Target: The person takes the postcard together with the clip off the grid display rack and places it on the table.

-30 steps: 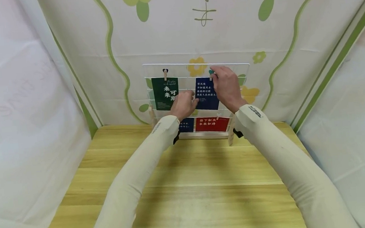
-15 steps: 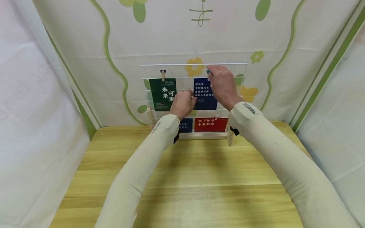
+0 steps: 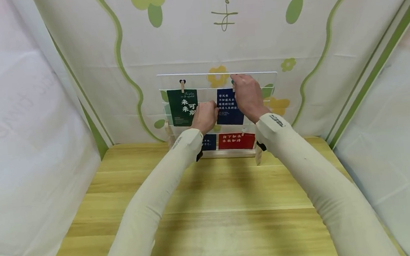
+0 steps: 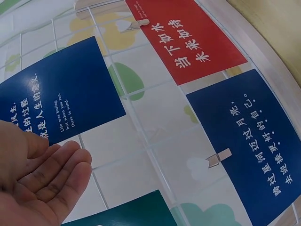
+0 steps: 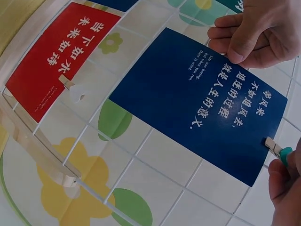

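A white wire grid (image 3: 216, 71) stands upright at the back of the table, holding cards. At its upper right hangs a dark blue card (image 5: 197, 103) with white writing. My right hand (image 3: 249, 96) pinches a small wooden clothespin (image 5: 273, 145) with a teal heart, which sits on the card's top edge. My left hand (image 3: 205, 116) is at the card's left edge, its fingers loosely bent and the palm visible in the left wrist view. The thumb (image 4: 34, 142) overlaps the card's edge there. A green card (image 3: 181, 105) hangs at the upper left from another clothespin (image 3: 182, 86).
Along the grid's bottom are a red card (image 4: 188, 40) and a second blue card (image 4: 254, 141), each with a small clothespin. Wooden feet (image 3: 258, 155) support the grid on the wooden table (image 3: 214, 229). Flower-printed white cloth (image 3: 182, 36) rises behind, with cloth walls on both sides.
My right hand has shifted slightly left and covers more of the teal-heart clothespin. The left hand stays by the blue card, its fingers drawn slightly closer together. The head view has shifted a little.
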Demonstrator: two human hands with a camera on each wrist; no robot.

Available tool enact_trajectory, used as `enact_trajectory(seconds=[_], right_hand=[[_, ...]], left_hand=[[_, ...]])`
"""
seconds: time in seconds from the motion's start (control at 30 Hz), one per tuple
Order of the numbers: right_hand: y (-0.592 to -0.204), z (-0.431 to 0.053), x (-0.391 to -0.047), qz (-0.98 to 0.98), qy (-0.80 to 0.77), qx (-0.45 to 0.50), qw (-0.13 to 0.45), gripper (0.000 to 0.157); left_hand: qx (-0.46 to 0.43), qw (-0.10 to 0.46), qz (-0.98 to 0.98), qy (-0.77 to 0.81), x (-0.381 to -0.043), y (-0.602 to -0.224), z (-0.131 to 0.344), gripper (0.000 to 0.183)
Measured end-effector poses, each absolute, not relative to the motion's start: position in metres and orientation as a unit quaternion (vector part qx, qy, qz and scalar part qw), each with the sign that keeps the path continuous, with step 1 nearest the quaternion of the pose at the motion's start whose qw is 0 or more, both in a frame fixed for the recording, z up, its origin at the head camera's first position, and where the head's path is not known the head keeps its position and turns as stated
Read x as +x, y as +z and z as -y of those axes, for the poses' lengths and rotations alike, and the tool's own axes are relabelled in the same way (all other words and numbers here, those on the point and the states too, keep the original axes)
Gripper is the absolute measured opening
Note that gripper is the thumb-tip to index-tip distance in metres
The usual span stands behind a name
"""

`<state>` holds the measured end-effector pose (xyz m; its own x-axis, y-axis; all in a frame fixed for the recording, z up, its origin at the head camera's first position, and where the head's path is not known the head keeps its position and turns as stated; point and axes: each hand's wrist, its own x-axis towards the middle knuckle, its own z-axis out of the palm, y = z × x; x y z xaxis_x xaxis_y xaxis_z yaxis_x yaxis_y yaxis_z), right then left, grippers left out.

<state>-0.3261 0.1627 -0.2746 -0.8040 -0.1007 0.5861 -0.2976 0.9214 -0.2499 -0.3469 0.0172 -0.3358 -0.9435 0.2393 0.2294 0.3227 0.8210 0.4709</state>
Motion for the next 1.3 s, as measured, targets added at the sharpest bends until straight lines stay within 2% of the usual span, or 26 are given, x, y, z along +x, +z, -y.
enact_trajectory(seconds=[1.3], right_hand=[[-0.2652, -0.1599, -0.3281, 0.935, 0.194, 0.1, 0.28, 0.028]], left_hand=[[-0.127, 0.088, 0.948, -0.278, -0.3472, -0.3346, -0.0165, 0.026]])
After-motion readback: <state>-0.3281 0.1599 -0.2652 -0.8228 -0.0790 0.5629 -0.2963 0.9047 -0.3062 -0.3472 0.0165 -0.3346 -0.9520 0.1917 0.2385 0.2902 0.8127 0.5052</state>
